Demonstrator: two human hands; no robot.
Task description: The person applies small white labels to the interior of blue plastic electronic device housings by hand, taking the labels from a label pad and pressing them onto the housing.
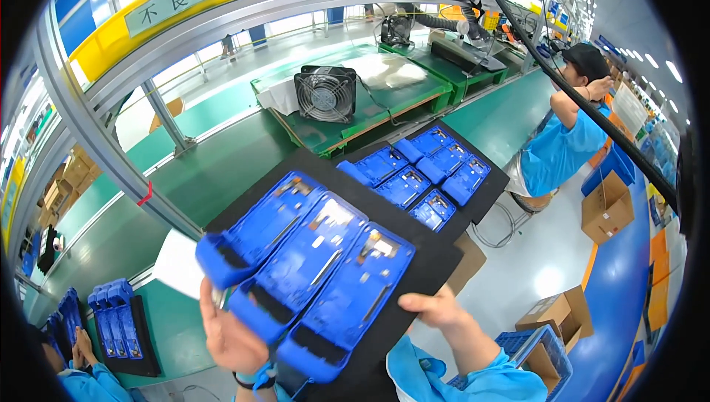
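A flat black board (433, 263) is held out in front of me, with three open blue plastic housings (310, 243) side by side on it. Small metal parts and pale pieces show inside the housings. My right hand (444, 315) grips the board's right edge, thumb on top and fingers underneath. At the near left side, my left hand (235, 339) is closed around the edge beside the housings' deep ends; some of its fingers are hidden. A blue strap and a dark band circle my left wrist. Just beyond lies another black board (479, 210) with several similar blue housings (403, 186).
A metal fan (325, 95) stands on a green platform (384, 84) beyond the boards. An aluminium post (111, 136) rises at left; a yellow bin (177, 2) hangs above. Co-workers sit at right (569, 136) and lower left (85, 372). Cardboard boxes (606, 206) stand on the floor.
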